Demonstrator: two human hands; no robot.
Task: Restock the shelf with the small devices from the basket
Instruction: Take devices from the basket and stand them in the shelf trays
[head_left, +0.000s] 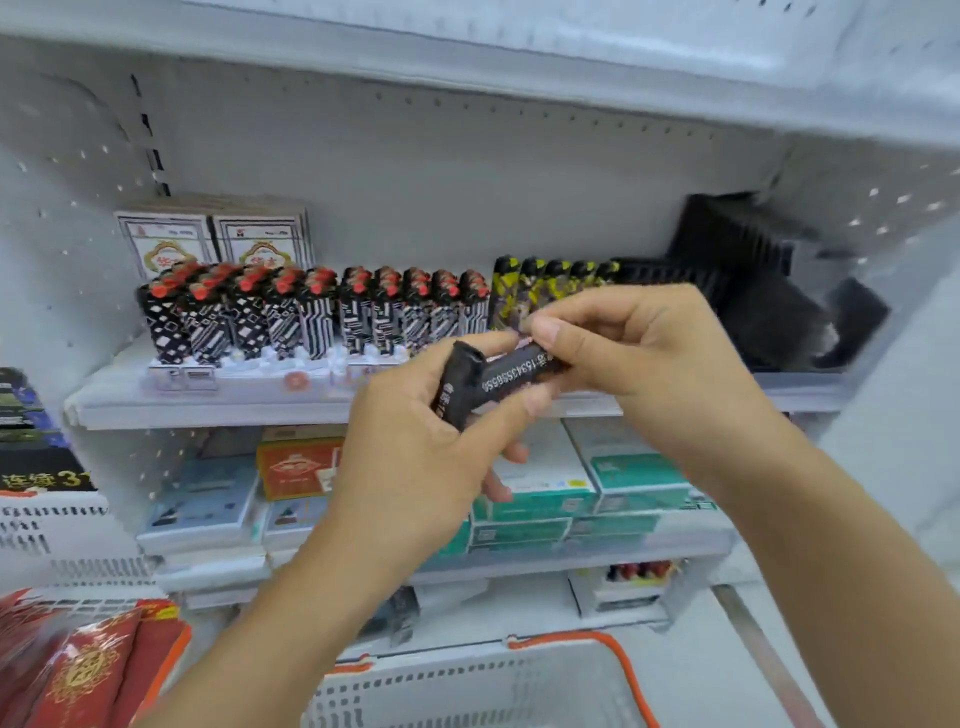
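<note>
Both hands hold one black device (493, 376) in front of the shelf (208, 400) front edge. Left hand (415, 447) grips its lower end, fingers curled round; right hand (639, 353) pinches the upper end with thumb and fingertips. Rows of black-white devices (311, 317) and yellow-black devices (550, 283) stand along the shelf. White basket (467, 686), orange rim, sits below.
</note>
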